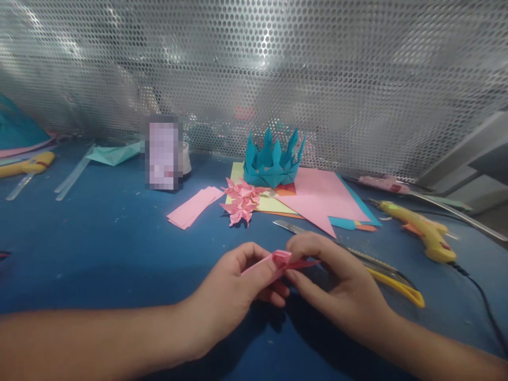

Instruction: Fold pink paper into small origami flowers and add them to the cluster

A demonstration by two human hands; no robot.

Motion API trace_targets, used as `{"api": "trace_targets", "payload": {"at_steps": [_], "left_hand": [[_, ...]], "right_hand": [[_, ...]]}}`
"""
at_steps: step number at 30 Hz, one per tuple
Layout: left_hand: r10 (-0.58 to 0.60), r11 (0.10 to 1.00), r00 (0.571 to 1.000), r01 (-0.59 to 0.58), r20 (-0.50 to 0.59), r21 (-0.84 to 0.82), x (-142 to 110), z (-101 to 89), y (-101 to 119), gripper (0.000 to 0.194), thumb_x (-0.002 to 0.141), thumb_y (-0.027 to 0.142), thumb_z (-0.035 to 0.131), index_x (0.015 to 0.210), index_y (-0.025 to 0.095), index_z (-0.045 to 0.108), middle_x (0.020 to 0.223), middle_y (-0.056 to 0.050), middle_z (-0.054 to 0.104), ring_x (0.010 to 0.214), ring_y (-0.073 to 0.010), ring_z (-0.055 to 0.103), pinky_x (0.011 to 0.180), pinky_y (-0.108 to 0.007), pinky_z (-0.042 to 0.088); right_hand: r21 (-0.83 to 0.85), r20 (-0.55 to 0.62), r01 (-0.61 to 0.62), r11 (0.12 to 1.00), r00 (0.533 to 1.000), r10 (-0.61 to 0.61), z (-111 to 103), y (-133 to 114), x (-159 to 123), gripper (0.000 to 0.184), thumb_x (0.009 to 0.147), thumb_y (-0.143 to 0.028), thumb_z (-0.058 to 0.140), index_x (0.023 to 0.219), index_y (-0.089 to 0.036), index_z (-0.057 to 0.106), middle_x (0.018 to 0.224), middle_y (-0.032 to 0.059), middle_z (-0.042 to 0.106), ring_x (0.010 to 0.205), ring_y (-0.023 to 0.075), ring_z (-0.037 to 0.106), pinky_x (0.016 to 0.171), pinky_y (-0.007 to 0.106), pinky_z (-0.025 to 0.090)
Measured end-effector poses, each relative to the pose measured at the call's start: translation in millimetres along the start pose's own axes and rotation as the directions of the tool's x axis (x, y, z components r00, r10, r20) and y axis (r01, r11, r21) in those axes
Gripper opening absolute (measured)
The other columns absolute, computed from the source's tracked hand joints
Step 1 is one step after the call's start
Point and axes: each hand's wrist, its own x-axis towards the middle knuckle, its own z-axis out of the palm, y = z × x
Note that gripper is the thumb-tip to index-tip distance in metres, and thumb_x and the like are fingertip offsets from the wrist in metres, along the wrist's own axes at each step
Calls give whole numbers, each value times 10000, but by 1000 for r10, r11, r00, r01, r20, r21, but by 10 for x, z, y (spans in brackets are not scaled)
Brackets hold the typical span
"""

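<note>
A small piece of folded pink paper (281,258) is held between both hands, above the front of the blue table. My left hand (246,275) is closed round its left part, thumb on top. On the right end, my right hand (337,275) pinches the paper between thumb and fingers; a pointed pink tip sticks out there. Fingers hide part of the folds. Beyond the hands lie several pink paper flowers (241,203). Left of them rests a stack of pink paper strips (194,207). A blade with a yellow-handled tool (400,288) lies behind my right hand.
A blue folded-paper crown (272,164) stands on coloured paper sheets (317,193). At right is a yellow glue gun (424,230) with a cord; another yellow tool (27,165) lies far left near clear glue sticks (75,172). A perforated metal panel (254,69) rises behind the table (119,254).
</note>
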Motion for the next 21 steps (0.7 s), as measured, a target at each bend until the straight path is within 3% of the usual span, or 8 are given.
{"api": "trace_targets", "payload": {"at_steps": [11,21], "left_hand": [[1,1000,1000,0,-27,21,9,13,1,273,800,373,613,753,123,515,672,-7,601,640,-84,565,651,-227,468],[32,999,999,-32,-31,-26,2,-14,-18,288,795,398,619,788,130,515,726,4,589,655,-78,563,649,-219,463]], "right_hand": [[20,40,169,985,985,-169,-28,4,52,248,781,1,498,895,-211,558,821,24,585,763,137,577,669,257,506],[-302,58,295,907,955,-291,-80,14,9,283,795,-27,518,1003,-210,575,933,45,596,841,163,564,751,318,449]]}}
